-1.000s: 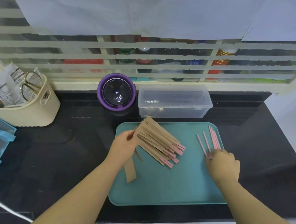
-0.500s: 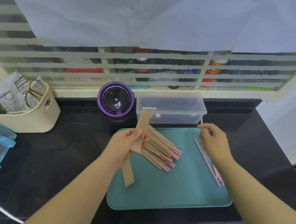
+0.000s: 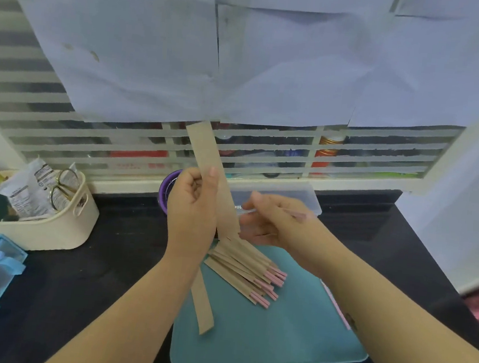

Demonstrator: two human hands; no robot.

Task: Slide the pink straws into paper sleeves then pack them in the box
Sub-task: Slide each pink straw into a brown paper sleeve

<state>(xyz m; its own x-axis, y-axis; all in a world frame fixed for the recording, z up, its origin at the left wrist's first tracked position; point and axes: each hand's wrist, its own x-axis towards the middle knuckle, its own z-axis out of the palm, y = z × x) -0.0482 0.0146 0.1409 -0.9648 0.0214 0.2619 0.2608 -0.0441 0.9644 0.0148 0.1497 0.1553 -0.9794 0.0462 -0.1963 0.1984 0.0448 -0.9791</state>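
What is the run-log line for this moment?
left hand: holds sleeve | right hand: holds straw | straw: not yet in sleeve

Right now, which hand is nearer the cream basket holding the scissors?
Left. The left hand, gripping a paper sleeve, is to the right of the cream basket. The right hand, pinching a pink straw, is farther right, beyond the left hand.

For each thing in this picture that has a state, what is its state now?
left hand: grips one paper sleeve, held upright.
right hand: pinches a pink straw, blurred.
sleeved straws: piled on the tray, pink ends showing.
spare sleeve: looks empty, lying flat on the tray.
clear box: lid on.
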